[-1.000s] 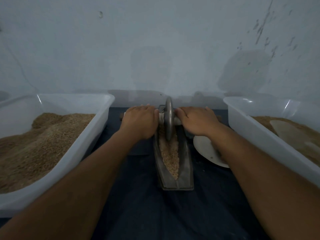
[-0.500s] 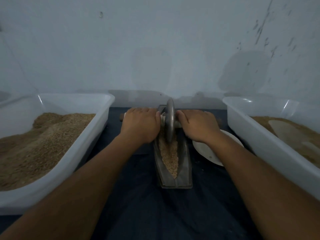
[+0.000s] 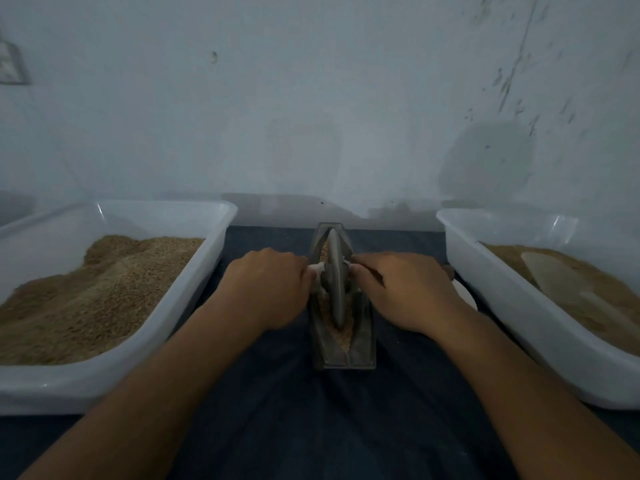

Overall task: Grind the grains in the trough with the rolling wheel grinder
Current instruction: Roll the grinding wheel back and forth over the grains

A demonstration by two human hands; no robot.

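Grey metal runs down the middle of what we see — a narrow boat-shaped trough (image 3: pixel 341 344) lying lengthwise on a dark blue cloth (image 3: pixel 294 410), its near end blunt and its far end pointing at the pale wall (image 3: pixel 311 98). Standing upright in its groove is the wheel (image 3: pixel 335 282) of the rolling wheel grinder, seen edge-on, roughly at the trough's middle. Tan grains (image 3: pixel 343 336) show in the groove in front of the wheel, and a little more shows behind it.

We have our left hand (image 3: pixel 266 289) curled round the handle (image 3: pixel 316 268) on the left of the wheel, knuckles up, with a pale stub of that handle visible between hand and disc. Our right hand (image 3: pixel 405 289) is wrapped over the handle on the other side in the same manner, thumb lying close against the wheel's hub.

To the left sits a white plastic tub (image 3: pixel 194 306) heaped with brown grain (image 3: pixel 86 299). To the right stands a second white tub (image 3: pixel 502 306) holding a flatter brown layer, with a pale scoop-like shape (image 3: pixel 554 275) resting on it — we cannot tell what it is. A sliver of white plate (image 3: pixel 465 294) peeks out between our right wrist and that tub.
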